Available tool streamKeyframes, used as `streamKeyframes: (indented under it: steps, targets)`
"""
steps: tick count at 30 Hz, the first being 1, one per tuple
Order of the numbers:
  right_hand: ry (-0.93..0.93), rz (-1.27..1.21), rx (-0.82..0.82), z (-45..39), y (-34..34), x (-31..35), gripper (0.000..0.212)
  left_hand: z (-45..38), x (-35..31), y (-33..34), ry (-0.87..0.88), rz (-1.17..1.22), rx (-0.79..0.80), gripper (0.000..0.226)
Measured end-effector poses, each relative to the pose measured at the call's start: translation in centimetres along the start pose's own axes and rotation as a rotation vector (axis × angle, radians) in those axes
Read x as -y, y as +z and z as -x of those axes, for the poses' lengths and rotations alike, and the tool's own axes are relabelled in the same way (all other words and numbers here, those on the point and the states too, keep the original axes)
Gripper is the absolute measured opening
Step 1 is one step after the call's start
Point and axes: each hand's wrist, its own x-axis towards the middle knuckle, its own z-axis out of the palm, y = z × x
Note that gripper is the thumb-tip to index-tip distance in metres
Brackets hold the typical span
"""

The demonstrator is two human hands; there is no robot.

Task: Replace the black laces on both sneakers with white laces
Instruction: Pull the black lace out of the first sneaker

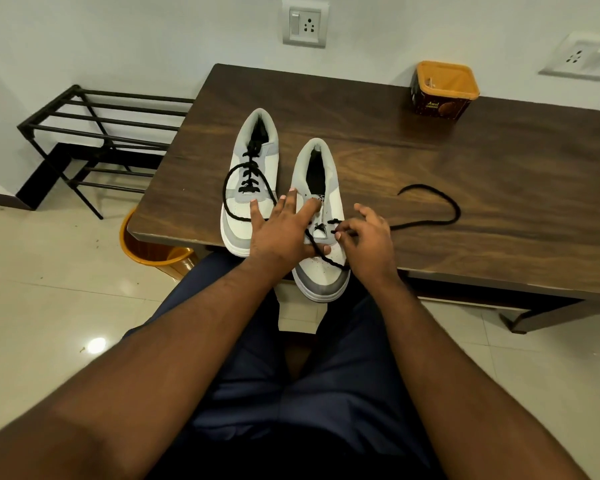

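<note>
- Setting: a room in a home, likely an entry or living area.
- Dark wood-grain low table (430, 174) against a pale painted wall.
- Black metal slatted shoe rack (94, 133) beside it.
- Glossy cream floor tiles (49, 289).
- Grey wall switch-and-socket plate (305, 22).
- Orange plastic bucket (153, 252) under the table edge.

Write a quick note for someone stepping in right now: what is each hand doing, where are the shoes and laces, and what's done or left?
Left hand: open, fingers spread, pressing on the right sneaker to steady it.
Right hand: pinching the black lace at the lower eyelets.
Both sneakers sit at the near edge of the table, toes toward the person.
Done: right sneaker's upper eyelets are empty; its lace trails loose across the table.
Left: finish pulling that lace out, unlace the left sneaker (untied but fully threaded), then thread white laces. No white laces in view.
</note>
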Motion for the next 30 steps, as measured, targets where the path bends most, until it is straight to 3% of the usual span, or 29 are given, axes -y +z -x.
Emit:
streamKeyframes:
  steps: [3,6,11,16,18,20,22,24,27,30]
  targets:
    - [0.007,-0.101,0.043,-0.1,0.1,0.1,0.006,-0.2,0.3,-0.1,0.01,0.055,-0.033,0.075]
    - [0.032,-0.19,0.059,0.1,0.4,0.6,0.012,-0.3,0.2,-0.1,0.023,0.031,-0.007,0.073]
    - [0.279,-0.348,-0.042,-0.3,0.6,0.3,0.011,-0.2,0.1,0.0,0.031,0.002,0.051,0.066]
    - [0.662,-0.891,-0.166,-1.1,0.4,0.0,0.022,-0.5,0.3,-0.4,0.052,0.086,0.044,0.068]
    - [0.605,-0.72,-0.234,-0.8,0.3,0.4,0.015,-0.5,0.3,-0.5,0.058,0.102,0.039,0.068]
    - [0.36,-0.386,-0.284,-0.1,-0.1,0.8,0.009,-0.4,0.4,-0.4,0.062,0.103,0.034,0.064]
    - [0.099,-0.165,-0.243,0.3,-0.2,0.9,0.023,-0.3,0.4,-0.3,0.058,0.077,0.04,0.062]
    - [-0.044,-0.011,-0.121,0.2,-0.1,1.0,0.021,-0.4,0.4,-0.2,0.051,0.033,0.052,0.061]
    - [-0.093,0.17,0.053,-0.2,-0.2,1.2,0.02,-0.4,0.3,-0.1,0.05,0.008,0.058,0.061]
    - [-0.108,0.275,0.088,-0.5,-0.6,1.4,0.02,-0.3,0.2,-0.2,0.048,0.011,0.06,0.061]
